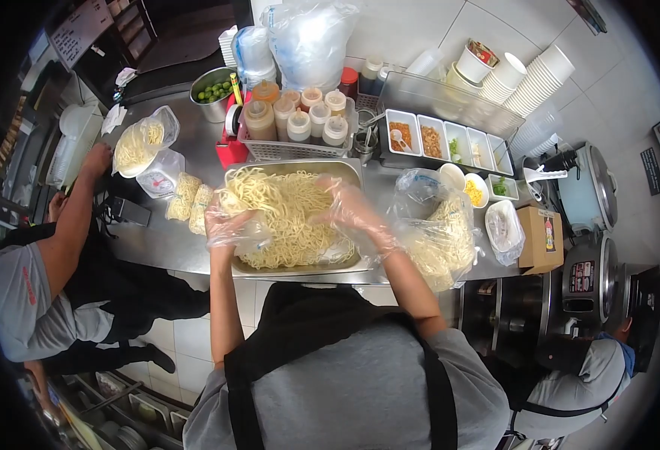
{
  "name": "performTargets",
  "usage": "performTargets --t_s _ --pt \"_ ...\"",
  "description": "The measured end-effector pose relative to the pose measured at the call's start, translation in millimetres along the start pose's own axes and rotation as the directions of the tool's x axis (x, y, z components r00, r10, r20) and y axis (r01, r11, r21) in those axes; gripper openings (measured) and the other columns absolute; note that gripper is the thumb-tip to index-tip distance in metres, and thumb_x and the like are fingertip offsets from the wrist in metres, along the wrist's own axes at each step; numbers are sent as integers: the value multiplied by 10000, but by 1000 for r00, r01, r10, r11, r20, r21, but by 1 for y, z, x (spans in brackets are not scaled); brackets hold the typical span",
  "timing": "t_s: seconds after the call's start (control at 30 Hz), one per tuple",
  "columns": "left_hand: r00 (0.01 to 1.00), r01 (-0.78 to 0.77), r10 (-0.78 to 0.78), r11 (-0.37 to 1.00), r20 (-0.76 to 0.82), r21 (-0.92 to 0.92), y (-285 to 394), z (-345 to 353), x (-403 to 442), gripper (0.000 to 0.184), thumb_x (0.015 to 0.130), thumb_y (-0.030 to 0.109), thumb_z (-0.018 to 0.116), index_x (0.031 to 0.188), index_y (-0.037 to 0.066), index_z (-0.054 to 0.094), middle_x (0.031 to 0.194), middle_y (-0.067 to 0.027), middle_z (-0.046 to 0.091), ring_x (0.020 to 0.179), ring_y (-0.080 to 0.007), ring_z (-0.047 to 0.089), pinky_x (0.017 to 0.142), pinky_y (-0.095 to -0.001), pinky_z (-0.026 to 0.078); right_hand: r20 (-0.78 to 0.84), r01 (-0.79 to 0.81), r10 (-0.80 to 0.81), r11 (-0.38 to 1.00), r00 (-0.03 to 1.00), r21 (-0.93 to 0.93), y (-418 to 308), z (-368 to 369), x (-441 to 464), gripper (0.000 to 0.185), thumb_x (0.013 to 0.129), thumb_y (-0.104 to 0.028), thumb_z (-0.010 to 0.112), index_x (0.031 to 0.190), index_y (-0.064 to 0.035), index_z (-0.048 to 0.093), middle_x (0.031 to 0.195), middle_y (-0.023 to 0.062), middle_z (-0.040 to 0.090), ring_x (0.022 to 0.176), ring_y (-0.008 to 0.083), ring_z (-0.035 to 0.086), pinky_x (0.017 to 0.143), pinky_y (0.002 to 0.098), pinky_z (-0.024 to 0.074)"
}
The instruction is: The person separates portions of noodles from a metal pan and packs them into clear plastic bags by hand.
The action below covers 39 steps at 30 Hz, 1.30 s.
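Observation:
A large metal tray [354,174] full of yellow noodles [289,225] lies on the steel counter. My left hand [234,225], in a clear plastic glove, is at the tray's left side with its fingers around a clump of noodles. Over the right part of the tray is my right hand [349,210], also gloved, its fingers apart and blurred; nothing is clearly held in it. Right of the tray stands a clear plastic bag of noodles [439,244]. Two small bags of noodles [184,198] sit just left of the tray.
Behind the tray is a basket of sauce bottles [300,150]. A topping rack [420,142] stands back right, a cardboard box [540,236] at the right. At the left are a scale [161,176] with a noodle bag and a co-worker's arm [75,217]. Another person [581,382] is lower right.

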State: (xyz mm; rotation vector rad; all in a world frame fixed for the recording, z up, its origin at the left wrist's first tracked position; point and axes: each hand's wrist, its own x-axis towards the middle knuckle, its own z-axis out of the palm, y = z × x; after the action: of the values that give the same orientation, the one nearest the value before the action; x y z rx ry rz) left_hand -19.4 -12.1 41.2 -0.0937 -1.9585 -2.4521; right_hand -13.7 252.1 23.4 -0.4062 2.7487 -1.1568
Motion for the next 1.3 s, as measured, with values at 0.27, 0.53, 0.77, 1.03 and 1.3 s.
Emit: performTargets --t_s 0.27,0.53,0.77,1.03,1.3 --pt "980 167 -158 984 -121 68 -57 -40 3 574 743 5 679 1253 -7 416 1047 -146 611 843 -219 636 734 -305 539 -358 66 -232 906 904 -419 55 134 -2 679 647 -123 697 1277 -23 466 1323 321 356 1222 463 375 983 452 399" --pt "998 49 -48 998 -31 50 -35 -54 8 644 737 42 694 1316 16 413 1109 -123 593 906 -238 594 819 -347 473 -309 53 62 936 949 349 -53 -21 -20 495 642 -43 636 1130 -41 553 976 226 610 938 373 598 803 419 468" --pt "952 -269 -13 435 305 859 -18 -26 -7 625 663 158 784 1200 -29 525 1158 -234 565 1038 -343 552 866 -353 442 -327 155 -139 988 935 25 -35 10 -13 575 591 -139 754 1102 2 530 970 204 620 964 362 592 812 419 472" --pt "820 -565 -105 5 562 825 -48 10 6 927 542 296 821 1357 139 407 1327 -250 424 1190 -418 434 1002 -413 374 24 -36 48 932 999 -361 -15 8 4 742 467 -267 834 1108 4 578 1080 232 554 1037 351 528 852 418 465" --pt "937 -334 -38 195 347 922 -53 25 -8 775 587 200 788 1283 77 470 1259 -202 491 1153 -364 476 993 -400 375 -296 -189 176 982 939 -17 48 103 20 482 594 -195 752 1034 -39 631 924 178 640 947 333 603 807 406 492"
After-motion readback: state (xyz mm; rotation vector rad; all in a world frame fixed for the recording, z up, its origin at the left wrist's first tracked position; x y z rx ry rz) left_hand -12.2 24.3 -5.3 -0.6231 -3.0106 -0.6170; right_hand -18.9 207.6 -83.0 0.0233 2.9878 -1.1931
